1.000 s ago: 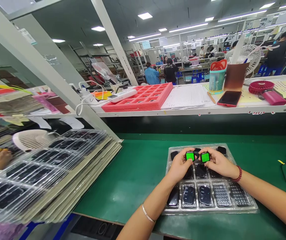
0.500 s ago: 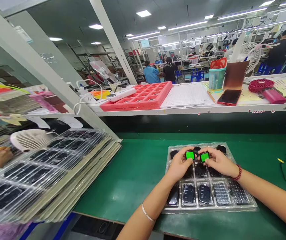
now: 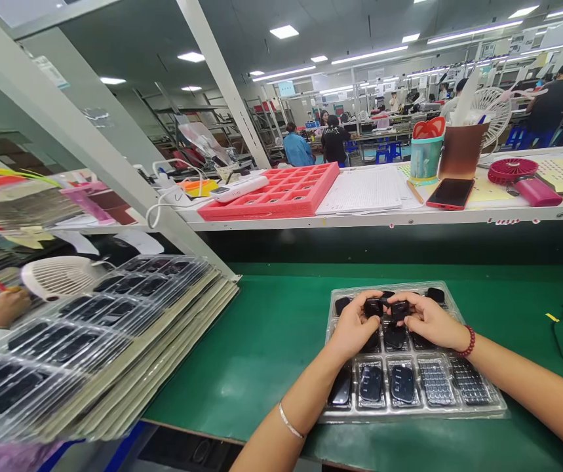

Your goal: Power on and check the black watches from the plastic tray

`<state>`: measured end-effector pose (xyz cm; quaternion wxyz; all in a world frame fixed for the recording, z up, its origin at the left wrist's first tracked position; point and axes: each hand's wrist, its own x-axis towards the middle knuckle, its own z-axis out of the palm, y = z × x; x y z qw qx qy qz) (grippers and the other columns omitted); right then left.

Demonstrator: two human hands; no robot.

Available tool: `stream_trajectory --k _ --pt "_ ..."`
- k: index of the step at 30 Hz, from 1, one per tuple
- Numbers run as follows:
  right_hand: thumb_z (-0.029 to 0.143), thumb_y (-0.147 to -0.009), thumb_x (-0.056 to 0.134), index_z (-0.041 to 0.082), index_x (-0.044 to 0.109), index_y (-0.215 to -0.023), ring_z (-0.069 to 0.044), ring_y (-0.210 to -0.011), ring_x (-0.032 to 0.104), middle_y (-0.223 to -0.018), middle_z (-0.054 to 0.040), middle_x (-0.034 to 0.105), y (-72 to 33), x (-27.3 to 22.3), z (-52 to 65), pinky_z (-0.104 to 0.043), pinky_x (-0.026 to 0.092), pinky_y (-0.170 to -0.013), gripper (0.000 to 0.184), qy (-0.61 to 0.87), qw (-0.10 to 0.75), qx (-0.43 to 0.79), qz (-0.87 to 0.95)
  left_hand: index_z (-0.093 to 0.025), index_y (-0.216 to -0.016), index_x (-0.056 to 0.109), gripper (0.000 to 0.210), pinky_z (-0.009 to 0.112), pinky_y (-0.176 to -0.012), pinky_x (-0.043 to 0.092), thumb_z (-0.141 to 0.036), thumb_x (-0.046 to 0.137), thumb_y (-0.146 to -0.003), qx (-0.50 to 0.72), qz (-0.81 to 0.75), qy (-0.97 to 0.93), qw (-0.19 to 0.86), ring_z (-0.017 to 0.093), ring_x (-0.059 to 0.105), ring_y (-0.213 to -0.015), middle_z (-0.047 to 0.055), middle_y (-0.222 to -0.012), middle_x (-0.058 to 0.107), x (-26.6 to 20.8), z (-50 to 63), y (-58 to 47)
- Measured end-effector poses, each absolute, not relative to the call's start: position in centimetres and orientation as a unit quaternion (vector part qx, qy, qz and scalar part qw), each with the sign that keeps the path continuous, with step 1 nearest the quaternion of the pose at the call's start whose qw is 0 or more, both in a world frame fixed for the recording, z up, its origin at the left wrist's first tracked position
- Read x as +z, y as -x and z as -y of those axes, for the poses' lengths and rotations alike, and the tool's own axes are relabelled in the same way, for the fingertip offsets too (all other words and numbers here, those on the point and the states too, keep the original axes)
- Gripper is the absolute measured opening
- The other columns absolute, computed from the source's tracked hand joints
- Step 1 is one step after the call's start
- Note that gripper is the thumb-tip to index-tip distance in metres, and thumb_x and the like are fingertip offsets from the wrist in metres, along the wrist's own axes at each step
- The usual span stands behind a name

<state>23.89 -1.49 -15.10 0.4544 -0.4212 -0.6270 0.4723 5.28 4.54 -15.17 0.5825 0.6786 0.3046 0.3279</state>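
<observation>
In the head view, my left hand pinches a small square smartwatch between thumb and fingers, its screen dark. A second smartwatch, dark as well, is gripped the same way in my right hand. Both are held side by side above a clear plastic tray. Dark devices fill several of its compartments, among them one marked black piece in the front row. The two front compartments at the right show only their ribbed floor. My hands hide part of the tray's back rows.
Stacked trays of dark devices rise on the left, beside a white fan. Another person's hand is at the far left. Overhead, a shelf holds a red foam tray, papers and a phone. A black cable lies right.
Both smartwatch screens have gone from bright green to dark. My hands stay nearly in place with the watches still in them. The other person's hand at the left has shifted slightly.
</observation>
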Motion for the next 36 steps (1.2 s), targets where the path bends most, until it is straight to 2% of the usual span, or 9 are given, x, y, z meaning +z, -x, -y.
stream_trajectory --k 11,15,18,21,25,28,32,34,36 --pt "0.002 -0.073 0.053 0.025 0.05 -0.121 -0.018 -0.099 0.058 -0.116 -0.0055 0.057 -24.0 -15.6 1.3 -0.03 0.054 -0.077 0.053 0.409 0.466 0.497 0.607 -0.019 -0.115 0.05 0.05 0.028 -0.08 0.046 -0.005 0.058 -0.067 0.354 -0.3 -0.622 0.631 0.018 0.06 -0.091 0.006 -0.099 0.065 -15.0 -4.5 -5.3" --pt "0.007 -0.072 0.065 0.028 0.042 -0.127 -0.012 -0.077 0.061 -0.106 -0.0032 0.06 -24.6 -15.4 1.1 -0.02 0.054 -0.059 0.063 0.36 0.51 0.616 0.481 -0.021 -0.122 0.042 0.066 0.019 -0.058 0.043 -0.009 0.069 -0.063 0.373 -0.279 -0.507 0.726 0.012 0.061 -0.072 0.006 -0.102 0.063 -14.4 -4.7 -5.2" --pt "0.009 -0.073 0.067 0.023 0.049 -0.121 -0.009 -0.067 0.063 -0.1 -0.0036 0.063 -25.2 -15.4 0.8 -0.017 0.054 -0.056 0.053 0.346 0.519 0.677 0.391 -0.016 -0.12 0.046 0.061 0.016 -0.047 0.038 -0.016 0.072 -0.065 0.379 -0.264 -0.429 0.776 0.009 0.06 -0.06 0.008 -0.097 0.065 -13.9 -5.1 -5.0" --pt "0.027 -0.087 0.055 0.015 0.053 -0.115 -0.01 -0.062 0.064 -0.099 -0.0095 0.066 -25.9 -15.4 0.5 -0.017 0.055 -0.052 0.031 0.301 0.51 0.733 0.336 -0.008 -0.111 0.053 0.042 0.017 -0.047 0.042 -0.033 0.061 -0.079 0.353 -0.251 -0.351 0.83 0.011 0.062 -0.061 0.013 -0.091 0.068 -13.6 -5.5 -4.7" --pt "0.044 -0.097 0.019 0.008 0.055 -0.11 -0.012 -0.055 0.065 -0.085 -0.0128 0.069 -26.3 -15.3 0.2 -0.019 0.054 -0.046 0.052 0.252 0.469 0.792 0.3 -0.004 -0.104 0.058 0.051 0.018 -0.046 0.044 -0.048 0.038 -0.089 0.301 -0.232 -0.28 0.881 0.014 0.064 -0.059 0.015 -0.084 0.069 -13.5 -6.0 -4.5" --pt "0.045 -0.096 0.013 0.01 0.056 -0.107 -0.013 -0.054 0.066 -0.083 -0.013 0.07 -26.4 -15.2 0.1 -0.02 0.053 -0.044 0.057 0.26 0.454 0.799 0.297 -0.005 -0.101 0.059 0.054 0.018 -0.045 0.043 -0.051 0.034 -0.089 0.281 -0.229 -0.267 0.893 0.012 0.062 -0.052 0.014 -0.079 0.07 -13.6 -6.2 -4.3" --pt "0.05 -0.091 0.035 0.014 0.056 -0.108 -0.014 -0.058 0.066 -0.094 -0.0134 0.069 -26.3 -15.0 0.5 -0.02 0.052 -0.045 0.045 0.285 0.459 0.778 0.32 -0.008 -0.102 0.057 0.049 0.018 -0.044 0.039 -0.051 0.047 -0.083 0.298 -0.241 -0.309 0.87 0.009 0.058 -0.05 0.012 -0.08 0.069 -13.7 -5.9 -4.4" --pt "0.039 -0.084 0.055 0.018 0.053 -0.111 -0.013 -0.063 0.065 -0.102 -0.0112 0.067 -26.1 -14.9 0.7 -0.019 0.053 -0.049 0.035 0.3 0.479 0.749 0.346 -0.011 -0.108 0.053 0.044 0.018 -0.046 0.039 -0.039 0.063 -0.075 0.312 -0.258 -0.374 0.834 0.01 0.06 -0.056 0.011 -0.089 0.068 -13.9 -5.5 -4.6" --pt "0.024 -0.075 0.066 0.021 0.05 -0.114 -0.012 -0.068 0.065 -0.106 -0.0085 0.063 -25.7 -14.8 0.8 -0.02 0.054 -0.054 0.042 0.318 0.493 0.717 0.375 -0.015 -0.113 0.048 0.052 0.018 -0.048 0.039 -0.022 0.07 -0.067 0.328 -0.279 -0.445 0.785 0.011 0.062 -0.063 0.01 -0.098 0.065 -14.0 -5.1 -4.9"
